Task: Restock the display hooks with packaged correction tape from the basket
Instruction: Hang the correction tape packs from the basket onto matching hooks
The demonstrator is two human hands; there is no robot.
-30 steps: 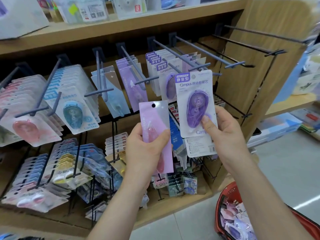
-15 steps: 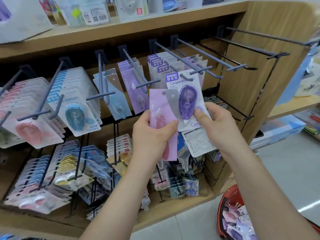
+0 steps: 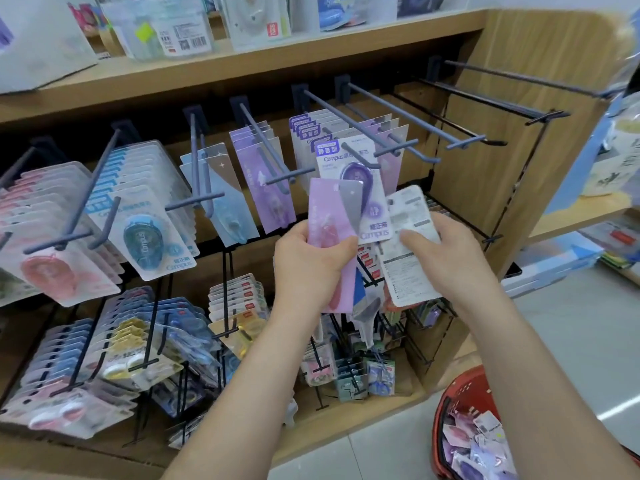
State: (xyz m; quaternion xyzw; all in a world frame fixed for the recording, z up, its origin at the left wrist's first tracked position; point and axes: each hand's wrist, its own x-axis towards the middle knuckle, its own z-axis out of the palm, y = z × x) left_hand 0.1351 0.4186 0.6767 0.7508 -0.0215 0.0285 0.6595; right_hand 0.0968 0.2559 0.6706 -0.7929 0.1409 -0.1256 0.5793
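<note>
Left hand [image 3: 311, 261] grips a pink packet [image 3: 325, 216] and right hand [image 3: 453, 261] pinches a white-backed packet [image 3: 408, 216] just before the display hooks [image 3: 415, 111], while the red basket [image 3: 438, 420] on the floor holds many more, so I'd judge restocking far from finished.

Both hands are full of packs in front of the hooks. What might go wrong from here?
The left hand grips the pink pack and the right hand pinches white-backed packs; with neither free, one may slip during threading onto a hook.
The pink pack overlaps the purple Campus pack, so it might land on the wrong hook.
Bare hook ends jut toward the hands and might snag them.
</note>
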